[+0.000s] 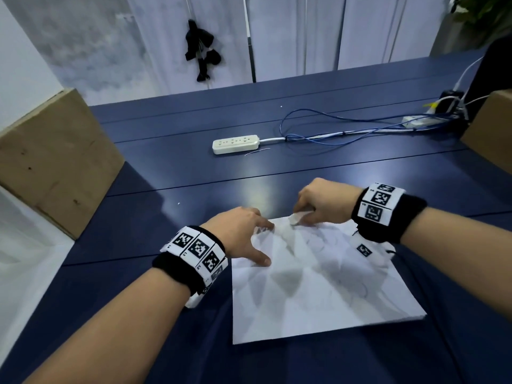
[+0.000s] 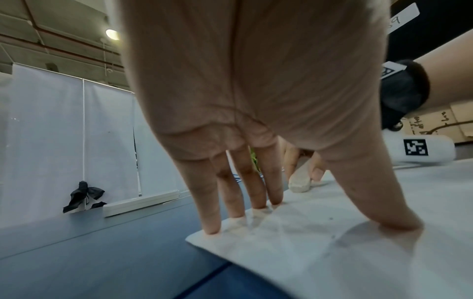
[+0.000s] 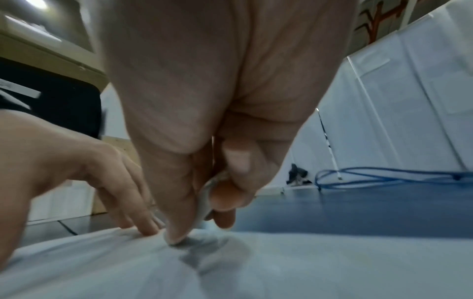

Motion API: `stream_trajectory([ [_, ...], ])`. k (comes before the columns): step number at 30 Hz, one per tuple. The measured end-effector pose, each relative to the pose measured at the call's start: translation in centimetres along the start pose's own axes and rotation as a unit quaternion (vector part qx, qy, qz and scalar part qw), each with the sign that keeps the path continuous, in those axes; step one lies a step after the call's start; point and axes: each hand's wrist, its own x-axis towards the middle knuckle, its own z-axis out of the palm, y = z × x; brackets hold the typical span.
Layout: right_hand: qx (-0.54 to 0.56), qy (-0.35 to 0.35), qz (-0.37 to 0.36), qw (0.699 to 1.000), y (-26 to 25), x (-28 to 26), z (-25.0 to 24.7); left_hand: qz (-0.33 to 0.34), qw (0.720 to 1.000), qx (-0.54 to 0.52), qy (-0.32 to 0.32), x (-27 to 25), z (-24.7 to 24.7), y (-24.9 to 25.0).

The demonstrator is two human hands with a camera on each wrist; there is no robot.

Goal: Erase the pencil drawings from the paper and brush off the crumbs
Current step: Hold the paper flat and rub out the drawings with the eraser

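The right hand (image 1: pixel 322 202) pinches an eraser (image 2: pixel 299 185) against the paper (image 1: pixel 318 295) toward 12 o'clock; the left hand (image 1: pixel 241 234), fingers (image 2: pixel 212 202) spread, pins it. Faint drawings remain toward 3 o'clock; erasing looks unfinished, brushing undone.

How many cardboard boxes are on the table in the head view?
2: one cardboard box stands at the table's left edge, the other at the right edge, cut off by the frame. More may lie outside the view.

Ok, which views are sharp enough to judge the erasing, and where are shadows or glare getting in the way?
Head view: mostly sharp; fan-shaped shadows cross the paper, glare on the table. Left wrist: fingers sharp, eraser softer. Right wrist: motion-blurred around the right hand.
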Motion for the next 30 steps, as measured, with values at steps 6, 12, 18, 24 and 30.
stream_trajectory([
  [6, 0.046, -0.090, -0.066, 0.993, -1.7, -1.9, 0.9, -0.002, 1.000, 0.005, 0.021, -0.5, 0.4, -0.6],
  [12, -0.013, 0.002, -0.008, 1.000, 0.8, -0.2, 0.2, 0.002, 1.000, 0.004, 0.018, -0.7, 0.4, -0.4],
  [18, 0.036, -0.106, -0.083, 0.990, -1.4, -2.0, 0.9, 0.002, 1.000, 0.005, 0.006, 0.0, 0.4, -0.6],
  [24, -0.027, 0.000, -0.014, 1.000, 0.7, -0.6, 0.1, 0.002, 1.000, 0.004, -0.001, 0.2, 0.1, -0.5],
  [30, 0.002, -0.071, -0.091, 0.993, -1.6, -2.4, 1.0, 0.001, 1.000, 0.008, -0.002, 0.2, 0.1, -0.4],
])
